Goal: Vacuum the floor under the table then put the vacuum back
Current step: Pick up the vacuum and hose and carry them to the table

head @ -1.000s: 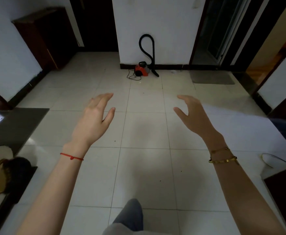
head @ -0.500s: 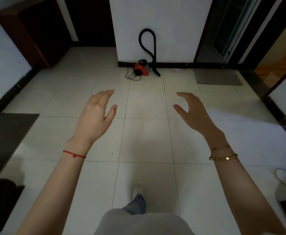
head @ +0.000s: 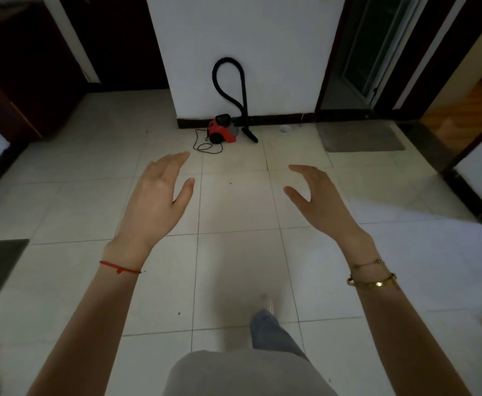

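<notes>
Head view, looking forward and down over a floor of pale glossy square tiles (head: 234, 201) with thin dark grout lines. Small red canister vacuum with black top and grey side panel (head: 223, 132) sits on the floor at the foot of a white wall section (head: 248, 38), touching or just off the dark baseboard; cannot tell which. Its black ribbed hose (head: 229, 78) rises in a tall loop against the wall and comes down to a black tapered nozzle (head: 249, 134) resting on the tile just right of the body. Thin black power cord (head: 205, 144) lies in loose coils on the floor to the left of the body. Left hand (head: 156, 195) raised in mid-air, palm down, fingers extended and slightly spread, thumb out to the side; empty. Thin red string bracelet (head: 119, 267) on the left wrist. Right hand (head: 317, 195) also in mid-air, fingers gently curved, thumb apart from them, open; empty. Two gold bangles (head: 372, 277) on the right wrist. Both hands well apart from the vacuum, which lies beyond and between them. Grey rectangular doormat (head: 362, 137) on the floor right of the vacuum, before a dark doorway. One leg in blue denim (head: 268, 332) steps forward at bottom centre; foot blurred.
</notes>
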`<state>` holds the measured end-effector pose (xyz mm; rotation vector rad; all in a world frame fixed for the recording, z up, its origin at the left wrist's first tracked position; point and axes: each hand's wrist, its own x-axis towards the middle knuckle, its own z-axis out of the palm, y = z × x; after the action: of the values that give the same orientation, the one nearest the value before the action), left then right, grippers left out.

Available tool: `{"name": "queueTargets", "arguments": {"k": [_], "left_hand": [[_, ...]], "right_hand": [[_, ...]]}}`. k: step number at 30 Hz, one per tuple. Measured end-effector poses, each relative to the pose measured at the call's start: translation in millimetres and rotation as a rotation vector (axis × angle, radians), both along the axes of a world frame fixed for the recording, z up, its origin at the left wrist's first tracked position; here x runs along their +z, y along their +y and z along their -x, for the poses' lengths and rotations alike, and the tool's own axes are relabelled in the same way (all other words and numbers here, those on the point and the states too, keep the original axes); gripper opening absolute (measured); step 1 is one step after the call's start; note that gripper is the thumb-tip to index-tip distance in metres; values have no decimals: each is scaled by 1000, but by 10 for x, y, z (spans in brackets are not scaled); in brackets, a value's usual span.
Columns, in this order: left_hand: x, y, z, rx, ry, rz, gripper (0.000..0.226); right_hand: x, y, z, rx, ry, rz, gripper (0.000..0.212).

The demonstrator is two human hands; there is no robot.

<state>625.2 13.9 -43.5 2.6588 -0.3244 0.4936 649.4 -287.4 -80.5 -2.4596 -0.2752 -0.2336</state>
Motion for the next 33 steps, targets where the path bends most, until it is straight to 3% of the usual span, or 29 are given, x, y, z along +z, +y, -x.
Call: {"name": "queueTargets", "arguments": {"k": [5,15,33], "left_hand": [[-92,-175,-1025,-5,26,-11,47],[98,-499,-3272,76,-15,23,45],[-289,79,-6888,107,64,3,48]], "right_hand": [[-119,-74,-1023,8,16,27,50],[184,-331,-3441,56,16,58,50],[-247,359,-7163,88,84,71,47]]}}
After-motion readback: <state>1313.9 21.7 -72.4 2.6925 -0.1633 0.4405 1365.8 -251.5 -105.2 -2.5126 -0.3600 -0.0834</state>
